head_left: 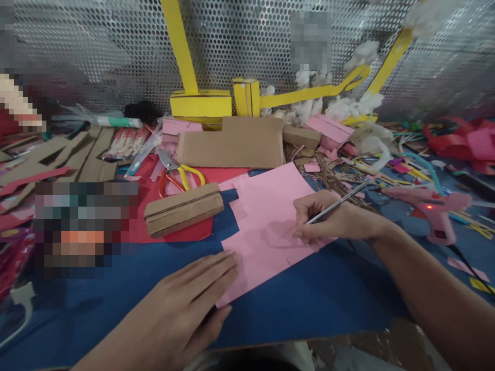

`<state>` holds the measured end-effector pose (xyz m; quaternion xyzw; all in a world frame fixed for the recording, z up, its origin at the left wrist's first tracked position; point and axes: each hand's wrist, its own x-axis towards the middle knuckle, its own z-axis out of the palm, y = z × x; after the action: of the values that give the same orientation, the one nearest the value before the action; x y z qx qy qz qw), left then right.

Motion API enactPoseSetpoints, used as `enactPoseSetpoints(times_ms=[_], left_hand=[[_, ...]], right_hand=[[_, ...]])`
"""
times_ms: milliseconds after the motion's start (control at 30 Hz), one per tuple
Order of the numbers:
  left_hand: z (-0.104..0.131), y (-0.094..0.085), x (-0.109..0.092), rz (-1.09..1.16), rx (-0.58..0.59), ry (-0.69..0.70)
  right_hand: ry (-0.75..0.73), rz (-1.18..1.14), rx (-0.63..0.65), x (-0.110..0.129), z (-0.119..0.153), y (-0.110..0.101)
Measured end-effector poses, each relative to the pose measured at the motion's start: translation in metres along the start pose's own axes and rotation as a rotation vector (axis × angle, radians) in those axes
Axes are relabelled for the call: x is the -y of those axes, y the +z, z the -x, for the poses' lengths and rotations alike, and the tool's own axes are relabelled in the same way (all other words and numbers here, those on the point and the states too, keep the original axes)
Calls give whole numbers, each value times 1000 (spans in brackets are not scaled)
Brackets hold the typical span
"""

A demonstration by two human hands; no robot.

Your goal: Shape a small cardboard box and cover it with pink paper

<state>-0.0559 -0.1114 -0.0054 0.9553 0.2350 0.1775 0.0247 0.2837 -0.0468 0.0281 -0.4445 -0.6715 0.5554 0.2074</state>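
Note:
A sheet of pink paper (266, 206) with a notched left edge lies on the blue tabletop. My left hand (193, 299) rests on its lower left corner, fingers stretched out flat. In my right hand (320, 219) is a slim grey pencil (336, 203), gripped as for writing over the right part of the sheet. The pencil's tip is hidden behind my fingers. A short dark mark shows near the sheet's lower edge. Left of the paper lies a folded cardboard block (183, 208), with scissors (180, 172) with red and yellow handles just behind it.
A pink glue gun (433, 206) with a lit red light lies at the right, its cord running forward. Behind the paper stands a notched cardboard piece (232, 144). Yellow card shapes (201, 103) lean by the perforated metal wall. Cardboard strips (77, 154) crowd the left; red paper (174, 234) lies under the block.

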Motion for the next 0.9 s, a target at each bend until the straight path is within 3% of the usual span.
enactPoseSetpoints(times_ms=[633,767,900], left_hand=[[-1,-1,0,31,-8,-11],[0,-2,1,26,20,-10],[-6,-6,-6,-1,-7,-29]], right_hand=[[-21,64,-15,2,6,-12],[-65,206,-144,12,15,3],[-22,379,-353,18,35,35]])
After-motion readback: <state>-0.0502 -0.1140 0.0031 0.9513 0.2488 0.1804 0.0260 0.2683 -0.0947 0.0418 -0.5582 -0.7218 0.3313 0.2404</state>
